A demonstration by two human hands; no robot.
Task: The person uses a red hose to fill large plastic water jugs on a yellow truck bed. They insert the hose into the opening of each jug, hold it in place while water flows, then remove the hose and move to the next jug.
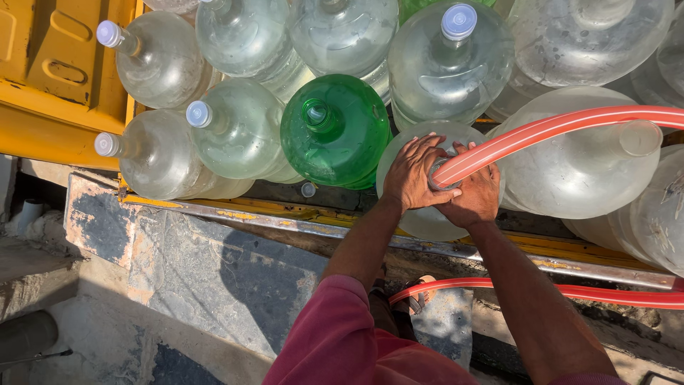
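My left hand (413,171) rests over the mouth and shoulder of a clear water jug (420,217). Beside it, my right hand (474,196) grips the end of a red hose (563,127) that runs in from the right and meets the jug's neck between both hands. The jug's opening is hidden by my fingers. A green jug (335,132) without a cap stands just left of my left hand.
Several clear capped jugs (235,132) crowd a yellow truck bed (57,78) with a metal edge rail (285,217). A large uncapped jug (584,160) sits under the hose. More red hose (570,291) lies below, over a stone ledge (199,264).
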